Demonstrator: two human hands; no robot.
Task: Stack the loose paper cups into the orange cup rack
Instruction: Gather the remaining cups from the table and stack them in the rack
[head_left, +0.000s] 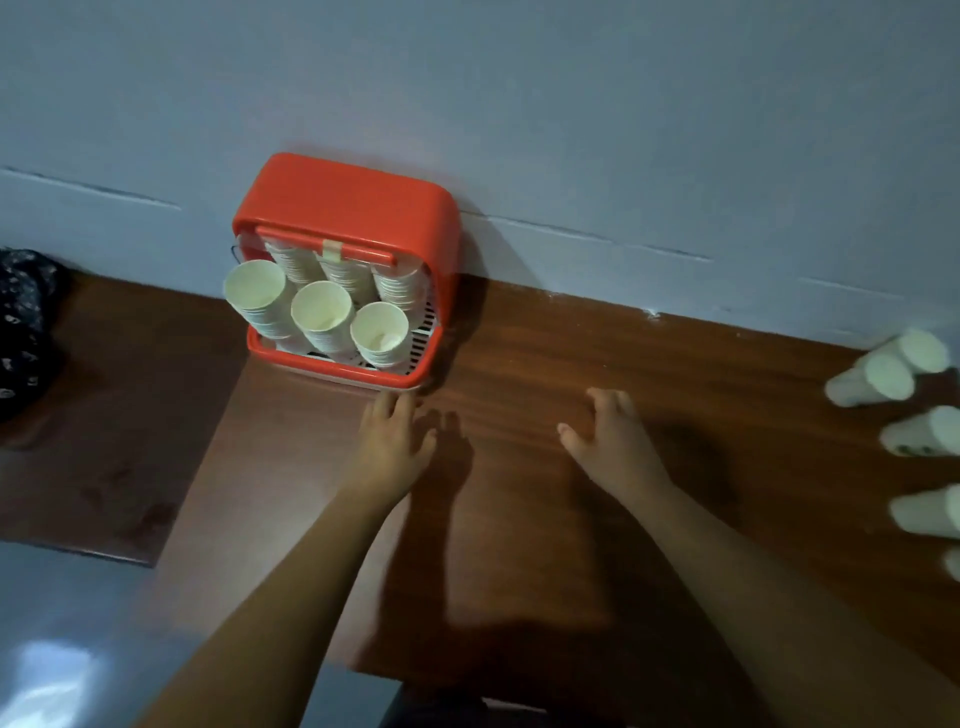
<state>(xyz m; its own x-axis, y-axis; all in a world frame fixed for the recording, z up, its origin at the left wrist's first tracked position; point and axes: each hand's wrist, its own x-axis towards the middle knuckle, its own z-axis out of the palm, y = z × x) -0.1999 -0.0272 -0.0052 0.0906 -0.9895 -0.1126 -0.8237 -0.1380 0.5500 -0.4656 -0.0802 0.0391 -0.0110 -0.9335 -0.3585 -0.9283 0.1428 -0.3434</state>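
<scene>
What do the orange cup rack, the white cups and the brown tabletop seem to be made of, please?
Orange cup rack: likely moulded plastic, smooth with rounded corners. White cups: seemingly paper, matte, thin-rimmed. Brown tabletop: wood or wood-look laminate, streaked grain.

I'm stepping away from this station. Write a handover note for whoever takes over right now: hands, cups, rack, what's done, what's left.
Left hand: open, holding nothing, fingers close to the front corner of the orange cup rack.
Right hand: open, holding nothing, over the middle of the table.
Rack: stands against the wall and already holds several stacks of cups.
Left to do: loose paper cups remain at the table's right edge, some cut off by the frame. Each has to be picked up and stacked into the rack.
</scene>
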